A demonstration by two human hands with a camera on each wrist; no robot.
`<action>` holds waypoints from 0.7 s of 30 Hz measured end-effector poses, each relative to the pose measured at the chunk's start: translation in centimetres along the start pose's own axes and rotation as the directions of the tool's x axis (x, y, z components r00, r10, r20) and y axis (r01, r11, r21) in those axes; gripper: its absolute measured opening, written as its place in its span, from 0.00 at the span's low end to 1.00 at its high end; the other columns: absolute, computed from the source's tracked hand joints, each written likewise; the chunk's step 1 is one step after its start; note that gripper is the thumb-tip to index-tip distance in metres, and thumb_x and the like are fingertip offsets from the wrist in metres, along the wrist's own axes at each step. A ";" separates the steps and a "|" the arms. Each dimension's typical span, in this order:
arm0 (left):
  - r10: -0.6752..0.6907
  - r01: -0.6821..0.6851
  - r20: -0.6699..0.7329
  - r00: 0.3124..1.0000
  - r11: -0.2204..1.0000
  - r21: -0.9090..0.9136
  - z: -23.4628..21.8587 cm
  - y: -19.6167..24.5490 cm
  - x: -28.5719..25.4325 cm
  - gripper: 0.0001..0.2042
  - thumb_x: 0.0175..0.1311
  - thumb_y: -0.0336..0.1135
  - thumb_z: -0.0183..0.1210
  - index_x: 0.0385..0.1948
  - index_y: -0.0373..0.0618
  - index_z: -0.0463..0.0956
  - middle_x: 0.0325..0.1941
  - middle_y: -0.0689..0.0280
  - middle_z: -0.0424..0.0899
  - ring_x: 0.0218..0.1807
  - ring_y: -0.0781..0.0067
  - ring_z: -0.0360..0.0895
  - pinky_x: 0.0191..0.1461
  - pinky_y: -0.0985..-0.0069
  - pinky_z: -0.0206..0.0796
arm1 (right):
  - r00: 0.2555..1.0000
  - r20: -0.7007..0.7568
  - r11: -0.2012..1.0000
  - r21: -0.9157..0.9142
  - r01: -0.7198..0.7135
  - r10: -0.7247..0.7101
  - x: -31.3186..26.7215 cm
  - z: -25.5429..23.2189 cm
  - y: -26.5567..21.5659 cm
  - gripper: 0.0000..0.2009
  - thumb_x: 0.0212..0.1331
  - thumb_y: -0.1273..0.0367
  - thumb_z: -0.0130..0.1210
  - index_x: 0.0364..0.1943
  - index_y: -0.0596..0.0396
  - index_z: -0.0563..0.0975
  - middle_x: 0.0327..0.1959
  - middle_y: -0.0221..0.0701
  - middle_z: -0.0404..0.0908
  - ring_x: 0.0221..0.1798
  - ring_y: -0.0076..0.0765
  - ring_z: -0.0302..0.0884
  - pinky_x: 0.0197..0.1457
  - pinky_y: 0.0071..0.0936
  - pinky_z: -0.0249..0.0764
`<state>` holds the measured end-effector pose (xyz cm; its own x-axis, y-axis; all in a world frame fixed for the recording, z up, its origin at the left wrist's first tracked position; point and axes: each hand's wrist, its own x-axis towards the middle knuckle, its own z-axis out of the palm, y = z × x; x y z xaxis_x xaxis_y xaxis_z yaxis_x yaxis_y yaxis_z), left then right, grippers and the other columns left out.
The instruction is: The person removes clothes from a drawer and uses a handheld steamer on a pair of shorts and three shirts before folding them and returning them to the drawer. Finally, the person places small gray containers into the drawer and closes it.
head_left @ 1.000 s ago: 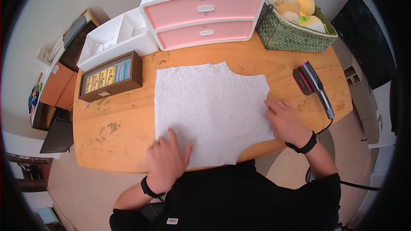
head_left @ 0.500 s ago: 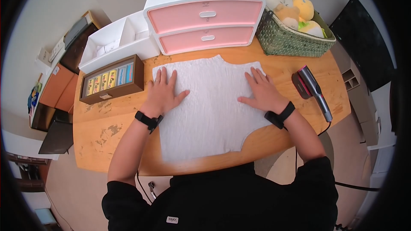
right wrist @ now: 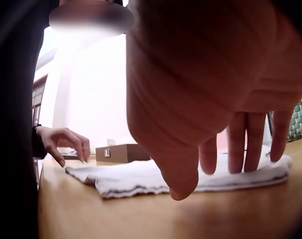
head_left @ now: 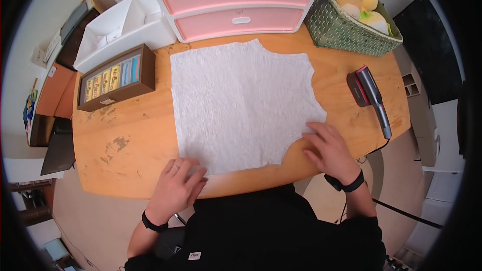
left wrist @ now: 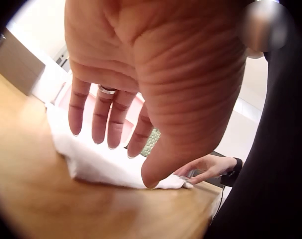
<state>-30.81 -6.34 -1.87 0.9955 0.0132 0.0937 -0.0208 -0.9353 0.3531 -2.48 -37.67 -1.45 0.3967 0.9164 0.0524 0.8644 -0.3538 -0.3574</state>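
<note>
A light grey sleeveless garment [head_left: 241, 105] lies spread flat on the wooden table [head_left: 120, 170], its armhole curves on the right side. The left hand [head_left: 178, 185] is at the garment's near left corner, fingers loosely bent; in the left wrist view that hand [left wrist: 156, 79] has relaxed, spread fingers, a ring on one. The right hand [head_left: 331, 153] is by the near right edge, fingertips at the cloth near the lower armhole. In the right wrist view its fingers [right wrist: 245, 144] hang relaxed over the cloth [right wrist: 136, 177]. Neither hand visibly grips the cloth.
A brown box with a clear lid [head_left: 118, 78] and a white divided bin [head_left: 125, 25] stand at the left. Pink-fronted drawers [head_left: 241, 7] are at the back, a green basket of plush toys [head_left: 351, 30] back right, and a corded handheld appliance [head_left: 374, 100] right.
Both hands moved from the garment's far part down to its near edge, after reaching up from near it earlier. The head view has shifted, so the drawers sit higher in it.
</note>
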 end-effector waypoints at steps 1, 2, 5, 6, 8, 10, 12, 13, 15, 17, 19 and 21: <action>0.004 -0.004 -0.007 1.000 1.000 0.012 0.5 -0.1 -0.8 0.14 0.53 0.28 0.73 0.43 0.42 0.85 0.50 0.61 0.81 0.51 0.57 0.80 0.54 0.61 0.73 | 0.999 -0.031 1.000 -0.028 -0.009 0.008 -0.6 0.6 -0.1 0.20 0.53 0.72 0.69 0.52 0.59 0.81 0.62 0.44 0.77 0.65 0.55 0.74 0.69 0.47 0.71; 0.012 -0.011 -0.047 0.999 1.000 0.011 1.0 -0.3 -1.1 0.10 0.56 0.28 0.70 0.40 0.42 0.86 0.46 0.65 0.82 0.49 0.63 0.80 0.52 0.65 0.72 | 0.998 -0.065 0.998 -0.057 -0.017 0.014 -1.0 1.4 -0.1 0.19 0.53 0.72 0.69 0.51 0.59 0.81 0.60 0.42 0.78 0.63 0.53 0.75 0.67 0.46 0.72; 0.067 -0.058 -0.072 0.995 0.991 0.119 1.3 -1.2 -2.5 0.10 0.55 0.27 0.69 0.40 0.42 0.86 0.43 0.66 0.82 0.47 0.63 0.80 0.50 0.66 0.72 | 0.992 -0.119 0.994 -0.100 -0.052 0.040 -1.9 2.8 -0.3 0.17 0.53 0.73 0.68 0.49 0.59 0.82 0.57 0.41 0.79 0.60 0.52 0.77 0.64 0.47 0.73; 0.075 -0.066 -0.075 0.994 0.991 0.120 1.4 -1.3 -2.7 0.11 0.54 0.27 0.69 0.40 0.42 0.86 0.42 0.66 0.82 0.47 0.63 0.80 0.50 0.66 0.72 | 0.990 -0.130 0.992 -0.111 -0.065 0.050 -2.1 2.9 -0.5 0.17 0.53 0.73 0.68 0.48 0.59 0.82 0.56 0.41 0.79 0.59 0.52 0.77 0.63 0.48 0.74; 0.087 -0.075 -0.088 0.992 0.989 0.126 1.6 -1.4 -3.0 0.11 0.53 0.27 0.69 0.40 0.42 0.86 0.41 0.67 0.82 0.46 0.64 0.80 0.50 0.66 0.72 | 0.994 -0.105 0.985 -0.165 -0.056 0.039 -2.0 2.0 -1.4 0.18 0.53 0.71 0.69 0.49 0.58 0.82 0.56 0.41 0.79 0.60 0.52 0.77 0.63 0.48 0.74; 0.065 -0.056 -0.087 0.994 0.993 0.102 1.0 -1.0 -2.9 0.12 0.53 0.28 0.70 0.40 0.42 0.86 0.42 0.66 0.82 0.46 0.64 0.80 0.50 0.66 0.72 | 0.994 -0.103 0.991 -0.130 0.012 -0.025 -1.5 1.5 -2.9 0.19 0.53 0.69 0.70 0.51 0.58 0.82 0.57 0.41 0.79 0.60 0.52 0.77 0.64 0.48 0.73; 0.039 -0.032 -0.089 0.995 0.996 0.082 1.0 -0.6 -2.9 0.12 0.53 0.30 0.70 0.41 0.43 0.86 0.43 0.66 0.82 0.47 0.64 0.80 0.50 0.66 0.72 | 0.983 -0.128 0.991 -0.009 0.134 -0.134 -1.0 2.0 -5.1 0.21 0.53 0.67 0.71 0.52 0.58 0.81 0.57 0.41 0.79 0.60 0.52 0.77 0.65 0.47 0.72; 0.027 -0.020 -0.091 0.995 0.997 0.074 1.2 -0.5 -3.0 0.13 0.53 0.30 0.71 0.41 0.43 0.86 0.43 0.66 0.82 0.47 0.64 0.79 0.50 0.66 0.72 | 0.981 -0.096 0.986 0.014 0.169 -0.167 -1.0 2.8 -5.9 0.22 0.53 0.65 0.72 0.52 0.57 0.81 0.57 0.40 0.79 0.60 0.51 0.77 0.65 0.47 0.72; 0.019 -0.015 -0.075 0.997 0.998 0.054 1.1 -0.4 -3.2 0.14 0.53 0.32 0.72 0.42 0.43 0.86 0.44 0.66 0.82 0.47 0.64 0.79 0.50 0.65 0.72 | 0.973 -0.033 0.972 0.059 0.229 -0.228 -1.2 4.8 -6.9 0.24 0.53 0.63 0.73 0.54 0.57 0.81 0.58 0.40 0.79 0.60 0.51 0.76 0.66 0.46 0.71; 0.021 -0.020 -0.043 0.999 0.999 0.033 0.7 -0.2 -3.5 0.15 0.52 0.33 0.72 0.43 0.43 0.85 0.44 0.66 0.82 0.47 0.63 0.78 0.51 0.65 0.72 | 0.963 -0.079 0.966 0.015 0.259 -0.257 -2.2 6.1 -7.2 0.19 0.55 0.63 0.71 0.49 0.56 0.82 0.53 0.36 0.79 0.57 0.46 0.77 0.62 0.43 0.74; 0.034 -0.034 -0.026 0.999 0.999 0.002 0.7 -0.2 -4.3 0.16 0.51 0.33 0.73 0.43 0.44 0.86 0.44 0.66 0.81 0.47 0.63 0.78 0.51 0.65 0.71 | 0.955 -0.104 0.959 0.019 0.283 -0.279 -3.2 6.9 -6.8 0.16 0.57 0.65 0.70 0.46 0.56 0.82 0.48 0.34 0.79 0.54 0.42 0.78 0.60 0.41 0.75; 0.041 -0.041 -0.025 0.999 0.999 -0.008 0.8 -0.1 -5.0 0.16 0.50 0.32 0.74 0.42 0.45 0.86 0.43 0.67 0.82 0.47 0.64 0.78 0.50 0.65 0.71 | 0.936 -0.144 0.946 -0.023 0.322 -0.322 -4.0 7.7 -6.6 0.15 0.54 0.68 0.72 0.44 0.55 0.83 0.45 0.32 0.80 0.51 0.40 0.79 0.55 0.39 0.76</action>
<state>-35.73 -6.64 -3.12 0.9912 -0.0161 0.1311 -0.0623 -0.9322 0.3566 -12.13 -37.54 -6.45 0.1376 0.9444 0.2985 0.9531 -0.0442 -0.2995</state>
